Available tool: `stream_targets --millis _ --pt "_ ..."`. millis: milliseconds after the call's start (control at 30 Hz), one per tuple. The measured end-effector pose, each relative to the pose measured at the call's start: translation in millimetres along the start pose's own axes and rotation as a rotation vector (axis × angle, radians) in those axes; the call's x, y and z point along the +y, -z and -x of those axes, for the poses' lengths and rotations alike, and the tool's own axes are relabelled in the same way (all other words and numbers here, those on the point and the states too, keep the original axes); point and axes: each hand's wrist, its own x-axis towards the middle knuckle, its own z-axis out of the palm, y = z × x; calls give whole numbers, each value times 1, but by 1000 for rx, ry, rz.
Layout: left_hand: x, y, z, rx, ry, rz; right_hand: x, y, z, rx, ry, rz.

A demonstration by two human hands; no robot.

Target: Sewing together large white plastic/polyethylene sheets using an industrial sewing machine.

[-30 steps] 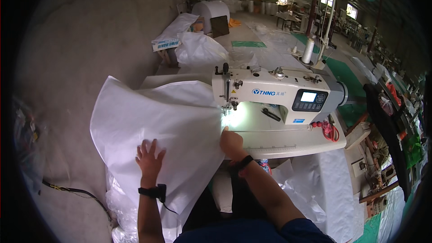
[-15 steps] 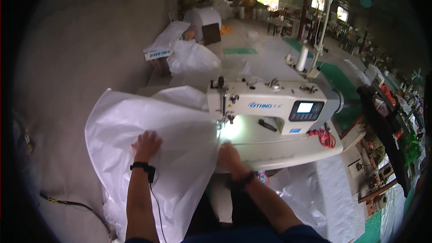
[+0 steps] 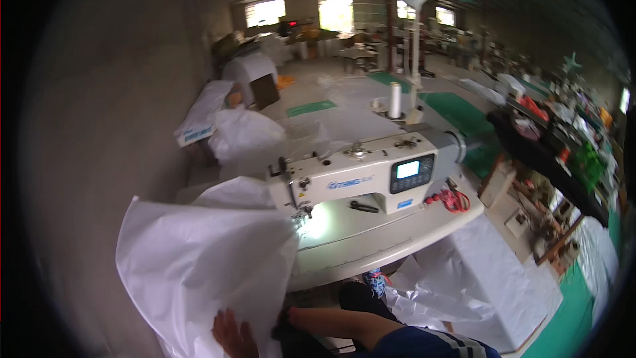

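A large white plastic sheet (image 3: 205, 252) hangs over the left end of the sewing table, its right edge under the head of a white sewing machine (image 3: 351, 179). Low on that sheet rests my left hand (image 3: 233, 333), open, with its fingers apart. My right forearm (image 3: 338, 323) reaches left across my lap toward the sheet's lower right edge. Dark material and the sheet's edge hide the fingers of my right hand, so its grip does not show. The machine's lamp lights the needle area (image 3: 308, 225), where neither hand is.
On the machine bed lie a small black tool (image 3: 364, 207) and red-handled scissors (image 3: 456, 200). A white thread cone (image 3: 395, 101) stands behind. More white sheeting (image 3: 457, 285) hangs at the right. A wall (image 3: 86, 159) runs along the left.
The view has swung right and upward. My right hand has left the needle area and come back toward my body. My left hand is lower on the sheet, nearer to me.
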Motion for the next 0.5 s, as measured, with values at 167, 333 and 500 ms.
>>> stream_targets --millis 167,333,500 --pt "40 59 -61 212 -242 -194 -17 42 -133 129 -72 7" --pt "52 110 -129 140 -847 -79 -51 140 -120 15 -56 -40" --pt "1 104 -182 162 -828 -210 -83 147 -122 -72 -54 -96"
